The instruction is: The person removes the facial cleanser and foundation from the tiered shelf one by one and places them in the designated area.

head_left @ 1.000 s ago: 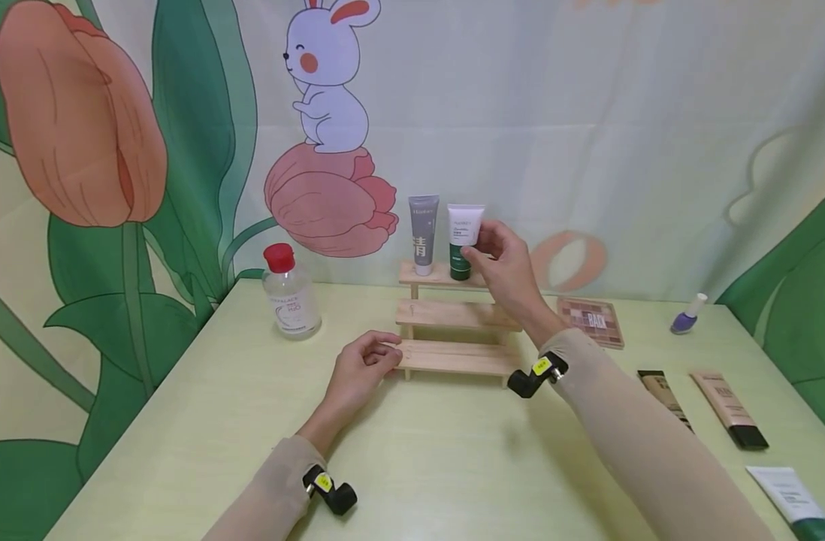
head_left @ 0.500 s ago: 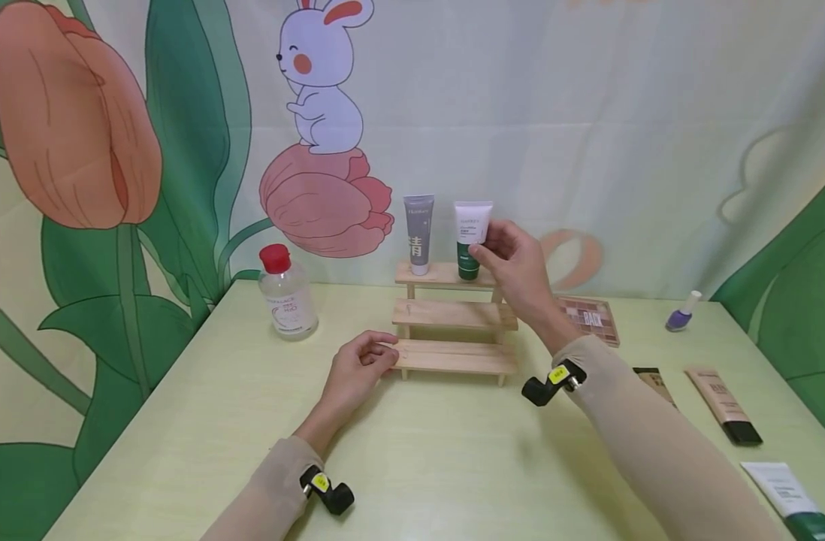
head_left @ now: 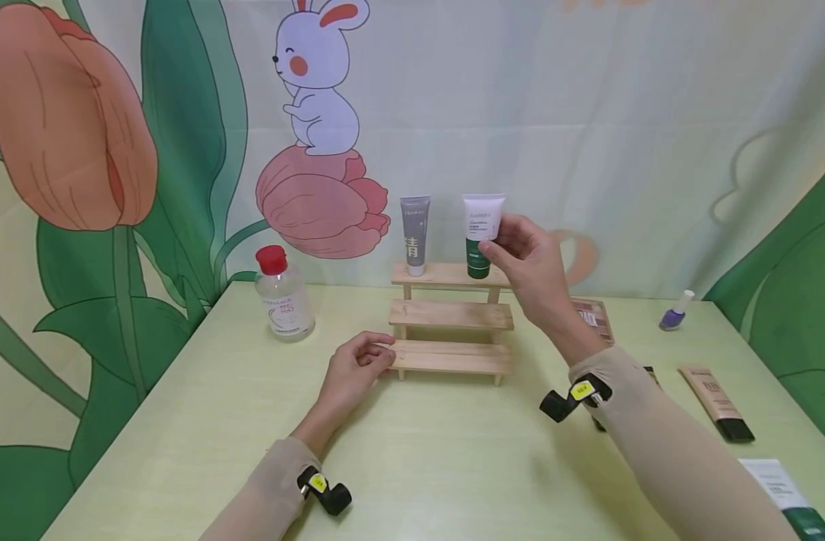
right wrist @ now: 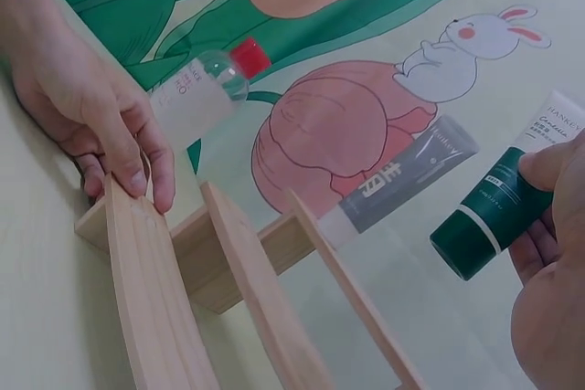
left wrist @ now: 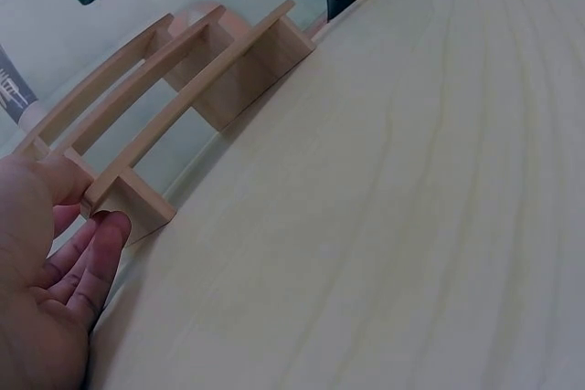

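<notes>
My right hand point(head_left: 537, 270) holds a white squeeze tube with a green lower part and cap point(head_left: 482, 225), cap down, between thumb and fingers. In the right wrist view the green cap point(right wrist: 464, 242) hangs just clear of the top shelf. A three-step wooden display stand point(head_left: 451, 315) stands at the back of the table. At its lowest step's left end, my left hand point(head_left: 352, 372) pinches the board, thumb above and fingers under it in the left wrist view. A grey squeeze tube point(head_left: 415, 234) stands cap down at the left of the top step.
Left of the stand is a clear bottle with a red cap point(head_left: 285, 297). At the right lie an eyeshadow palette point(head_left: 596, 319), a purple nail polish bottle point(head_left: 676, 312), a beige tube point(head_left: 717, 402) and another white-green tube point(head_left: 787, 496). A printed cloth hangs behind the table.
My right hand has carried the white-green tube to the right along the top step, widening its distance from the grey tube. My left hand has stayed on the lowest step.
</notes>
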